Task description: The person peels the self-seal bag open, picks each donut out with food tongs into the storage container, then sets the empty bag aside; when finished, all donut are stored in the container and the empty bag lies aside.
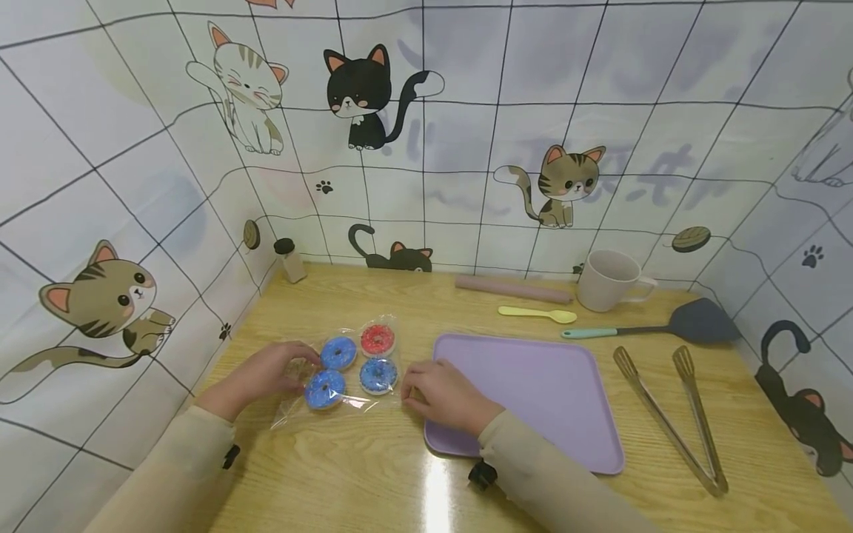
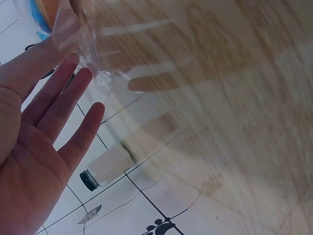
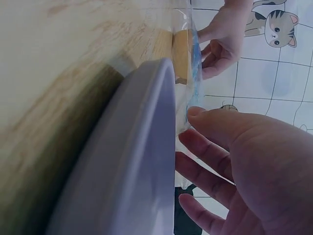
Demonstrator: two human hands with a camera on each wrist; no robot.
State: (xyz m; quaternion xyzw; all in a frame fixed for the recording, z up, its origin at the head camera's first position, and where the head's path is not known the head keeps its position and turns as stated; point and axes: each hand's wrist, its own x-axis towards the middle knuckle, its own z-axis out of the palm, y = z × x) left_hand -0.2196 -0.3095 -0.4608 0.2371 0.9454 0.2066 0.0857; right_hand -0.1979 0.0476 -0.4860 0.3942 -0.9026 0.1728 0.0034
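A clear plastic bag (image 1: 343, 374) holding three blue-iced doughnuts (image 1: 338, 353) and one red (image 1: 378, 340) is touched at its ends by the left hand (image 1: 263, 374), fingers apparently straight, and the right hand (image 1: 443, 396), beside a lilac plastic tray (image 1: 566, 392).

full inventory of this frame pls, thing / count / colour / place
donuts: 4, three blue and one red, in the bag
bag: 1, clear plastic, on table left of tray
tray: 1, lilac, table centre
tongs: 1, metal, right of tray
spatula: 1, grey with teal handle, behind tongs
spoon: 1, yellow, behind tray
rolling pin: 1, pinkish, near back wall
mug: 1, cream, back right
jar: 1, clear with dark lid, back left corner
table: 1, wood
left hand: at bag's left edge
right hand: at bag's right edge, over tray corner
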